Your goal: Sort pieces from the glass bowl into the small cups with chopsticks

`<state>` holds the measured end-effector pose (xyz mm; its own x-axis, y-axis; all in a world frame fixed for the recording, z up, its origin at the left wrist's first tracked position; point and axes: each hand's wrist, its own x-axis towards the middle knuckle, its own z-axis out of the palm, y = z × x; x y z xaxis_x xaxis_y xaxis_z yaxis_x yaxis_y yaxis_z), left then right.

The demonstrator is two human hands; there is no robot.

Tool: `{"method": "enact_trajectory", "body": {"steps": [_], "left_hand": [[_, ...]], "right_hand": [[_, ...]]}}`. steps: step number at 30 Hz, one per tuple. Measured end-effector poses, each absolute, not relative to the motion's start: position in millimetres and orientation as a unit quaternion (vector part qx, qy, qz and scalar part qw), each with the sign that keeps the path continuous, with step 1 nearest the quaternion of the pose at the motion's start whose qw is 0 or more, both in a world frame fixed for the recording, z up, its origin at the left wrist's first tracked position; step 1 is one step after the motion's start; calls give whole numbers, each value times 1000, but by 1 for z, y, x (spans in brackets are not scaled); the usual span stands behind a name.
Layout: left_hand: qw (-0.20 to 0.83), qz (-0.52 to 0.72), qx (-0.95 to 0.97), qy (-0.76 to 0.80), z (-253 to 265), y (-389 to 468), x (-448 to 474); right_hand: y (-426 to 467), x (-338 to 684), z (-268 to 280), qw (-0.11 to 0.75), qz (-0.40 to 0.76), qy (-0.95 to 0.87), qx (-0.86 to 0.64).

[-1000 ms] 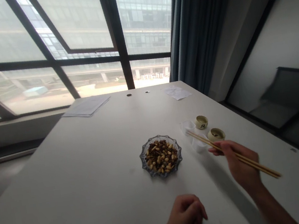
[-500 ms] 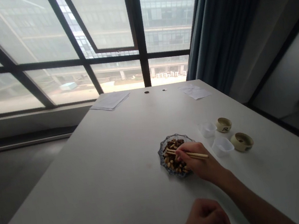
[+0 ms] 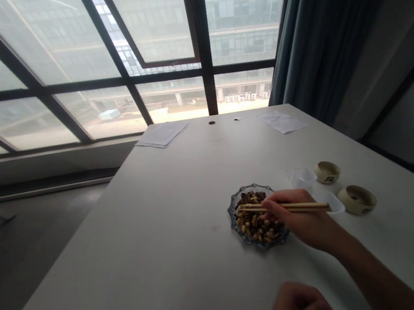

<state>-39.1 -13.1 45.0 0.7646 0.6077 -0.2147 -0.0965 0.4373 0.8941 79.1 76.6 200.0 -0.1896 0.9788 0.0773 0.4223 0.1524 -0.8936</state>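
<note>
Nearest, at the bottom edge, left hand (image 3: 300, 309) curled into a loose fist at the white table (image 3: 157, 235). Just beyond, right hand (image 3: 298, 220) clamped on wooden chopsticks (image 3: 311, 206), tips over the nut mix (image 3: 258, 226) in a scalloped glass bowl (image 3: 233, 219); contact impossible to tell. To the right, two clear cups (image 3: 303, 177) beside two ceramic cups (image 3: 357, 201). Farther off, papers (image 3: 163, 135) near both far corners, then a window (image 3: 204, 46) and dark curtain (image 3: 313, 30).

Paper stack (image 3: 162, 135), loose sheets (image 3: 286, 123) near window (image 3: 202, 31); blue curtain (image 3: 309, 31) right.
</note>
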Motion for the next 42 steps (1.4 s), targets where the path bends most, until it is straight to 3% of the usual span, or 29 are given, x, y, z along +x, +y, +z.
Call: {"method": "enact_trajectory", "body": {"steps": [6,27,37,42], "left_hand": [[804,222,483,266,50,-13,-41],[803,218,485,269,50,-12,-41],[801,210,488,275,52,-12,-42],[801,210,489,275,52,-12,-41]], "right_hand": [[74,71,197,316,381,-703,-511],[81,75,197,331,359,-718,-497],[79,72,196,330,379,-704,-501],[76,71,198,345,441,-634,-533]]}}
